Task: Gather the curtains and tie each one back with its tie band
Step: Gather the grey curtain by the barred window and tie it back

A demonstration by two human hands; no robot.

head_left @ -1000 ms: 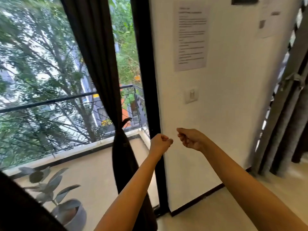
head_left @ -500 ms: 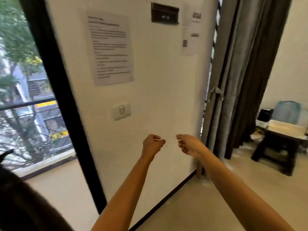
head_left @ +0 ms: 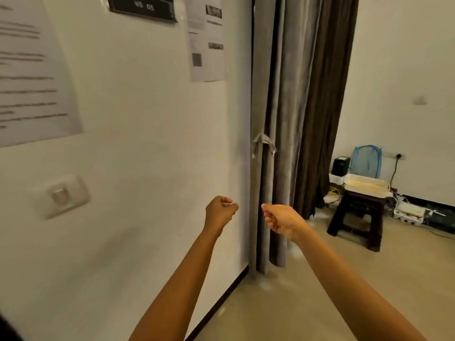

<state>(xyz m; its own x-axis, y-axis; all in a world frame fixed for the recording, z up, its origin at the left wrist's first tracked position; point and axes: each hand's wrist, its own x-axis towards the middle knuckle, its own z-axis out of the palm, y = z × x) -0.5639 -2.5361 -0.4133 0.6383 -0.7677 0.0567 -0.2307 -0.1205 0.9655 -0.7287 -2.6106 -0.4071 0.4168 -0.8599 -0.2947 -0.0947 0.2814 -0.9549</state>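
Observation:
A grey curtain (head_left: 278, 94) hangs in loose folds just right of the white wall's corner, with a darker brown curtain (head_left: 327, 99) beside it. A pale tie band (head_left: 263, 141) is knotted on the grey curtain's left edge at mid height. My left hand (head_left: 219, 212) is a fist in front of the wall and holds nothing. My right hand (head_left: 279, 217) has curled fingers and holds nothing; it is in front of the grey curtain's lower part, apart from the fabric.
The white wall (head_left: 138, 143) carries paper notices, a dark sign and a light switch (head_left: 62, 195). On the right, a dark stool (head_left: 357, 215) bears a white basket (head_left: 365, 184). A blue mesh hamper (head_left: 365, 161), cables and boxes lie along the far wall.
The view has swung right, from the tied black curtain at the window to the grey curtain past the wall. Both hands stay raised in front of me, held alike.

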